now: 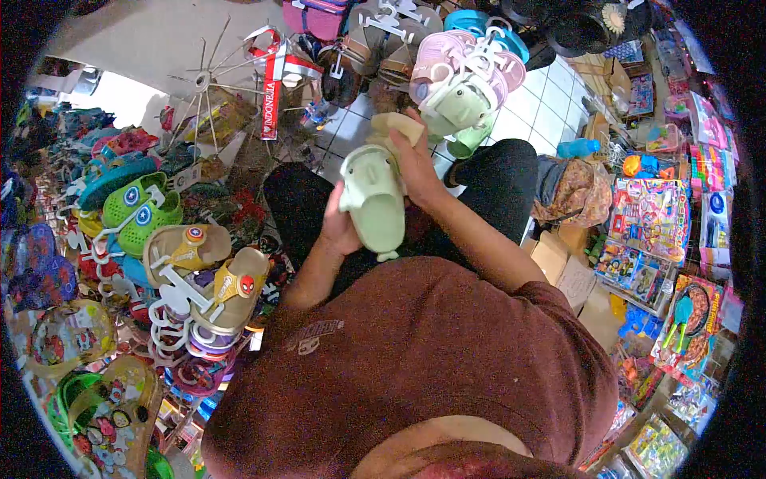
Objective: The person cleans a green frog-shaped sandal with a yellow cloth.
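two hands meet on one pale green slipper (373,203) in the head view, held above the person's dark-trousered lap. the left hand (339,227) cups its side from below, fingers wrapped around it; the right hand (415,160) grips its upper end. just above hangs a cluster of green and pink slippers on white hangers (463,76). to the left, a rack of children's sandals (199,271); to the right, packaged toys (650,219).

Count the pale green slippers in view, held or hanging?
3, maybe more hidden. One pale green slipper is held between the left hand and right hand; two hang on the rack just above.
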`<state>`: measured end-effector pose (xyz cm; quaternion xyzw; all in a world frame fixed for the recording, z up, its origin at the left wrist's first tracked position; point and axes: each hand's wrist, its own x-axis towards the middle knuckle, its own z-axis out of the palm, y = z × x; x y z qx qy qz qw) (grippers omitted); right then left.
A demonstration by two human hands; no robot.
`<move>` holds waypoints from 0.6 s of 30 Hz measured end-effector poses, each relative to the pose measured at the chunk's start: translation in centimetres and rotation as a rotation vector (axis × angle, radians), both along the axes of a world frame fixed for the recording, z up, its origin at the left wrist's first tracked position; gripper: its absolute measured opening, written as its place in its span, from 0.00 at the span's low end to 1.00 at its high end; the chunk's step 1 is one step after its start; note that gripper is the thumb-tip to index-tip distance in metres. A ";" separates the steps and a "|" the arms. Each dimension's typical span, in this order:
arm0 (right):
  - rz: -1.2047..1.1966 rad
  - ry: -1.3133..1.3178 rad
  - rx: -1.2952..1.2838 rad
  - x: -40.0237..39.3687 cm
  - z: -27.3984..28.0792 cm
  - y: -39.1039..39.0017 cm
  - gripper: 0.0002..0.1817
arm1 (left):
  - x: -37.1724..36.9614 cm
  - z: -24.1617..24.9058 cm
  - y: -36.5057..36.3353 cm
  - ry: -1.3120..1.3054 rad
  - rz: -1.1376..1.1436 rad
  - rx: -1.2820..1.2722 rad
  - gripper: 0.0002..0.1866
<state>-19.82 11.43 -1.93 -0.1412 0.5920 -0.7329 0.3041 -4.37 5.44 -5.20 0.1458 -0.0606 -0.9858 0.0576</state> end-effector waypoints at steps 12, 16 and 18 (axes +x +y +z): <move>0.176 0.458 0.412 -3.4 -3.1 4.1 0.27 | -0.4 -0.8 -3.8 0.029 0.367 -0.181 0.35; 0.334 0.964 0.597 -0.6 2.4 2.8 0.19 | -1.1 -0.9 -3.8 -0.077 0.413 -0.077 0.34; 0.452 1.128 0.622 1.1 2.7 1.7 0.14 | -1.4 -0.7 -3.1 -0.193 0.425 -0.203 0.33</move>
